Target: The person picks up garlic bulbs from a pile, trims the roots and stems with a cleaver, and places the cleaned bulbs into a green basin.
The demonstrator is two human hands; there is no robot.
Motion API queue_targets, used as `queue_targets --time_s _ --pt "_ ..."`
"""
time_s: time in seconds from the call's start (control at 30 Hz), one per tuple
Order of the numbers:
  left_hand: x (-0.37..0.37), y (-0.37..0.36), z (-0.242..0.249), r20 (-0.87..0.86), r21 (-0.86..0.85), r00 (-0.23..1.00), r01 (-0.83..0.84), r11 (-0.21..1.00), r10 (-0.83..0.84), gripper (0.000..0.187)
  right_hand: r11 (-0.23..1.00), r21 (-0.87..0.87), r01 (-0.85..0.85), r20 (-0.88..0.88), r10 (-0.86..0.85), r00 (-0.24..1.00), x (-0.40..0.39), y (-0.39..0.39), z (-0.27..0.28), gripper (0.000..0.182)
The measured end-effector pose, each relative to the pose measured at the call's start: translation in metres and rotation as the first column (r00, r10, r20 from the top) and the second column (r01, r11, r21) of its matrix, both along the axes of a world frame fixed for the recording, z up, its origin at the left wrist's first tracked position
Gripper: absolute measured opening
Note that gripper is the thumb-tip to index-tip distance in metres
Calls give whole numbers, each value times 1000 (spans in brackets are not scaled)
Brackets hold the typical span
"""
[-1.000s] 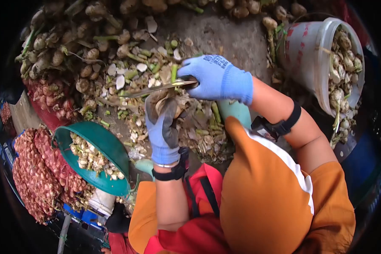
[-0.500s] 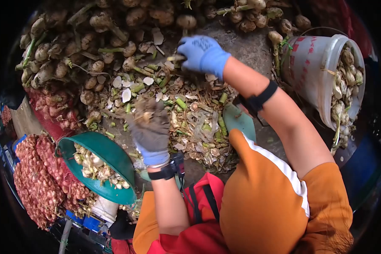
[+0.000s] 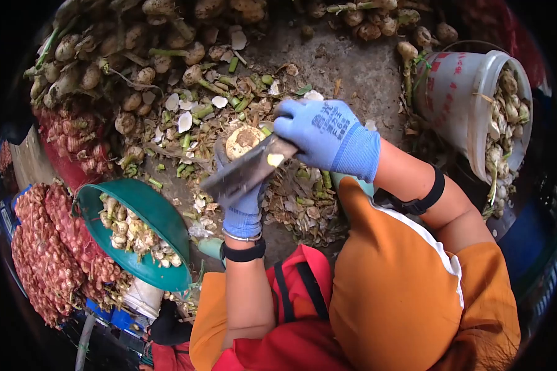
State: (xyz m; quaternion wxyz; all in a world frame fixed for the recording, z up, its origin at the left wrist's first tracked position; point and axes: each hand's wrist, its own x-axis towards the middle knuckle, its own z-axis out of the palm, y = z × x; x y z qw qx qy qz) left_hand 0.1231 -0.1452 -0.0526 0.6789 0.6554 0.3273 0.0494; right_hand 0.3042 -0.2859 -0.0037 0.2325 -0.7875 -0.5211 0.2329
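Note:
My right hand [image 3: 320, 133], in a blue glove, is closed around the handle end of a wide metal knife [image 3: 241, 170]. The blade slants down to the left across my left hand [image 3: 244, 207], also gloved, and hides much of its fingers. A pale round garlic bulb [image 3: 242, 142] with a brown root patch sits in my left hand, just behind the blade. A small pale yellow piece [image 3: 275, 159] lies against the blade near the handle. Under both hands spreads a heap of cut stems and peelings [image 3: 303, 213].
Dirty bulbs with stems [image 3: 90, 77] are piled at the upper left. A green basin [image 3: 182, 232] of trimmed bulbs and red net sacks [image 3: 40, 253] are at the left. At the right, a white bucket [image 3: 449, 93] lies tilted, holding more bulbs.
My right hand has come down and right, towards my left hand, and the knife now shows clearly over it. The bulb in my left hand has become visible.

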Motion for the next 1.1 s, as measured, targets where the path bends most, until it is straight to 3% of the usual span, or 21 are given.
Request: queue_targets --time_s 0.07,0.2,0.23,0.33,0.37,0.47,0.5,0.53,0.57,0.67,0.7,0.73,0.8,0.83,0.87,0.9,0.93,0.97,1.03,1.07,1.1 --pt "0 -6 12 5 133 1000 9 991 -9 85 998 -45 -35 -38 33 999 -5 -1 6 31" --pt "-23 -9 17 -40 -109 985 -168 980 165 82 999 2 -33 -71 33 997 -7 -4 10 33" --pt "-32 -2 16 -16 378 985 164 911 -171 79 1000 3 -28 -57 29 998 -5 -5 7 29" --pt "17 -30 89 -10 -263 993 -116 958 118 78 982 -96 163 -84 -171 982 8 -11 -29 25" --pt "16 -43 92 64 -165 993 -84 983 95 81 908 -315 278 -28 -301 953 27 -16 -53 25" --pt "19 -45 86 127 -108 986 -93 990 107 86 828 -457 324 -493 -539 683 38 -25 -55 33" --pt "18 -42 80 120 -119 986 -97 988 111 87 860 -406 310 -613 -507 606 25 -25 -48 36" --pt "22 -36 69 117 52 993 -30 998 24 89 890 -341 302 -713 -454 535 17 -17 -44 39" --pt "14 -33 50 124 48 992 -32 998 26 89 896 -298 330 -881 -391 266 -2 -11 -58 43" --pt "7 -22 43 -35 -347 988 -151 926 148 73 927 -267 262 -837 -358 415 3 6 3 32" --pt "11 -17 51 -120 -461 975 -223 859 188 66 967 77 242 -634 -140 761 0 8 -2 26" --pt "13 -14 62 -121 -558 961 -272 784 248 56 962 231 142 -431 -30 902 0 11 0 23" --pt "13 -3 63 -95 -32 982 -166 986 162 35 985 -169 -40 -234 0 972 21 18 -29 24" --pt "17 7 76 30 -37 964 -262 964 263 33 884 -462 -68 -288 -77 954 40 24 -36 30" --pt "12 25 82 147 -288 899 -359 888 411 34 849 -527 -28 -195 -88 977 55 24 -45 34" --pt "1 46 86 349 -584 815 -196 788 462 26 894 -445 58 -169 -148 974 67 25 -65 34" --pt "-10 67 91 444 -837 684 87 540 578 22 935 -332 126 -103 -169 980 76 32 -67 36" --pt "-21 89 95 434 -899 625 352 262 648 22 970 -82 227 -20 -230 973 81 42 -66 30" --pt "-30 114 80 499 -866 663 352 355 558 24 988 77 135 106 -143 984 96 84 -83 30" --pt "-20 107 82 395 -901 728 189 390 560 29 991 101 83 183 -100 978 101 105 -92 34" --pt "-9 103 77 399 -899 729 192 392 556 29 997 -35 63 94 -59 994 101 127 -98 34"
